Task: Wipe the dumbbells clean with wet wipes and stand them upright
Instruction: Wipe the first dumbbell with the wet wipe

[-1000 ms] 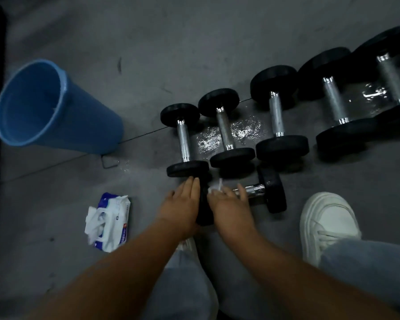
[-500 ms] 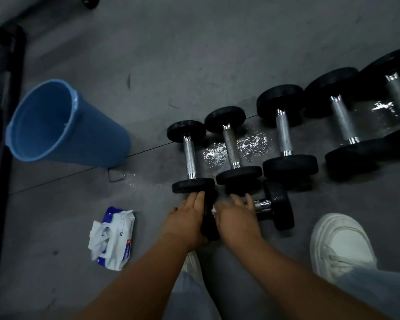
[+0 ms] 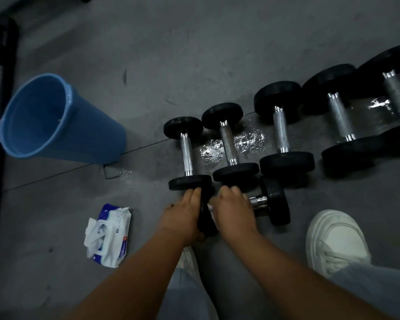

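Grey flooring (image 3: 194, 54) is carrying the dumbbell (image 3: 274, 200) lying at six o'clock, below the row of dumbbells (image 3: 280, 132), our left hand (image 3: 183, 218) pressing straight fingers (image 3: 195, 195) against its left plate (image 3: 206, 220) while our right hand (image 3: 232, 211) is curling over the handle (image 3: 259, 200), seemingly clutching a wet wipe (image 3: 210, 207).

Wipe (image 3: 211, 209) mostly under right hand (image 3: 233, 212)
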The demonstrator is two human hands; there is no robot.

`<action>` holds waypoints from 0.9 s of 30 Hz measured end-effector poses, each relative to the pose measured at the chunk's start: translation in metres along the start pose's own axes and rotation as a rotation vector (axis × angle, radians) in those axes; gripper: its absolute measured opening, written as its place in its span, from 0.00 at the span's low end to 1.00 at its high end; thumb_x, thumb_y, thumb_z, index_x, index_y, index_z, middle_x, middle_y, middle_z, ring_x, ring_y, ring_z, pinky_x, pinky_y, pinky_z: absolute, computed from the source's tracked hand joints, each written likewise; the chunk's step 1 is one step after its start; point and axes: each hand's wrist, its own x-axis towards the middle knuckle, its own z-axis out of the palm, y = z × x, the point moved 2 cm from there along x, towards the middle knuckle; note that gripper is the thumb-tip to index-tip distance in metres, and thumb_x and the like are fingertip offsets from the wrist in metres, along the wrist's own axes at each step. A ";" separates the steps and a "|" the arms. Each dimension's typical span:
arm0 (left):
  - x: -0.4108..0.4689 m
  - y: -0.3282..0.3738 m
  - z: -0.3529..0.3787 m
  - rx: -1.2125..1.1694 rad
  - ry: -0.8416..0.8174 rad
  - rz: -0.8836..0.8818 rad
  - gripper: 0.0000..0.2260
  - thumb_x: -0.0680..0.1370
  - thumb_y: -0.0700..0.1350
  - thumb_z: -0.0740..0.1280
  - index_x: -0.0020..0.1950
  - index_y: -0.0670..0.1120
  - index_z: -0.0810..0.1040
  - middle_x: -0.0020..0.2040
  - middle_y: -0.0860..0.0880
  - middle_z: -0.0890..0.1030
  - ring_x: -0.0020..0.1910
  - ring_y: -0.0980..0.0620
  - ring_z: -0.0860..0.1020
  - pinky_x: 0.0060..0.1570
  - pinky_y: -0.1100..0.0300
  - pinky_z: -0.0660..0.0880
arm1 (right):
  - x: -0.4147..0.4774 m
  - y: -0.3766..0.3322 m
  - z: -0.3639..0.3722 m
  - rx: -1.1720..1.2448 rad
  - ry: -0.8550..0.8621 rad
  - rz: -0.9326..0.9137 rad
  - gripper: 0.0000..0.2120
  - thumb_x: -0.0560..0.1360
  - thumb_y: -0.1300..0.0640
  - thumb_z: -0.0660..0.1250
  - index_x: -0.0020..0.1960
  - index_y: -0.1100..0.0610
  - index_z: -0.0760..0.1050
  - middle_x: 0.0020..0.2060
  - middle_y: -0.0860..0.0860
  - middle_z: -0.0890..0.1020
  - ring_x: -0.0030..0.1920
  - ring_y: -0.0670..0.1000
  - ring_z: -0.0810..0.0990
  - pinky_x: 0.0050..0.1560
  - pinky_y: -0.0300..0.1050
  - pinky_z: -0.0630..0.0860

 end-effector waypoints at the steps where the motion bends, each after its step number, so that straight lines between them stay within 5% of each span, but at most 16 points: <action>1: 0.000 0.000 0.000 0.004 0.002 -0.003 0.56 0.62 0.55 0.78 0.80 0.49 0.46 0.76 0.51 0.59 0.66 0.46 0.73 0.61 0.50 0.73 | 0.003 -0.002 -0.005 0.002 -0.034 0.014 0.04 0.74 0.54 0.66 0.45 0.52 0.79 0.44 0.52 0.77 0.47 0.56 0.76 0.42 0.49 0.72; 3: 0.000 0.001 -0.003 0.004 0.003 -0.004 0.55 0.63 0.54 0.78 0.80 0.49 0.47 0.76 0.50 0.59 0.66 0.45 0.73 0.60 0.51 0.72 | -0.002 -0.009 -0.007 0.062 -0.130 0.005 0.09 0.78 0.59 0.58 0.54 0.54 0.75 0.51 0.54 0.77 0.53 0.57 0.78 0.47 0.50 0.74; 6: -0.001 0.003 -0.004 -0.015 -0.006 -0.005 0.55 0.63 0.54 0.78 0.80 0.49 0.47 0.75 0.51 0.59 0.66 0.44 0.73 0.60 0.51 0.72 | -0.032 -0.008 0.010 0.209 -0.330 0.120 0.09 0.76 0.61 0.60 0.55 0.55 0.73 0.53 0.56 0.79 0.54 0.58 0.80 0.50 0.50 0.76; 9: -0.001 0.003 -0.004 -0.030 -0.006 0.001 0.54 0.63 0.54 0.78 0.80 0.49 0.48 0.75 0.51 0.60 0.66 0.45 0.73 0.60 0.51 0.72 | -0.045 0.010 0.020 0.512 -0.110 0.354 0.03 0.76 0.58 0.58 0.48 0.53 0.70 0.45 0.55 0.80 0.47 0.58 0.80 0.45 0.48 0.76; 13: -0.001 0.003 -0.007 -0.032 -0.002 -0.001 0.53 0.64 0.55 0.78 0.80 0.49 0.48 0.75 0.50 0.61 0.66 0.44 0.73 0.60 0.51 0.72 | -0.029 -0.006 0.011 0.570 0.015 0.234 0.13 0.72 0.55 0.54 0.47 0.53 0.76 0.45 0.54 0.75 0.42 0.57 0.77 0.43 0.50 0.74; 18: 0.000 0.003 -0.007 -0.025 -0.025 0.000 0.55 0.63 0.55 0.79 0.80 0.49 0.47 0.75 0.50 0.60 0.66 0.44 0.72 0.59 0.51 0.72 | -0.026 -0.011 0.021 0.511 -0.117 0.254 0.11 0.77 0.60 0.58 0.51 0.58 0.78 0.50 0.55 0.76 0.48 0.57 0.78 0.51 0.46 0.73; 23: 0.001 0.003 -0.008 -0.046 -0.015 0.004 0.53 0.64 0.54 0.78 0.80 0.49 0.48 0.75 0.50 0.60 0.66 0.45 0.73 0.57 0.51 0.72 | -0.016 -0.015 0.012 0.624 0.036 0.252 0.10 0.77 0.60 0.62 0.54 0.60 0.80 0.54 0.56 0.78 0.53 0.54 0.77 0.58 0.42 0.70; 27: 0.000 0.004 -0.008 -0.031 -0.028 0.002 0.55 0.64 0.56 0.79 0.80 0.49 0.47 0.76 0.50 0.59 0.66 0.45 0.72 0.58 0.51 0.72 | -0.032 -0.009 0.013 0.624 -0.048 0.357 0.09 0.76 0.62 0.62 0.51 0.61 0.80 0.52 0.56 0.79 0.53 0.56 0.78 0.51 0.36 0.68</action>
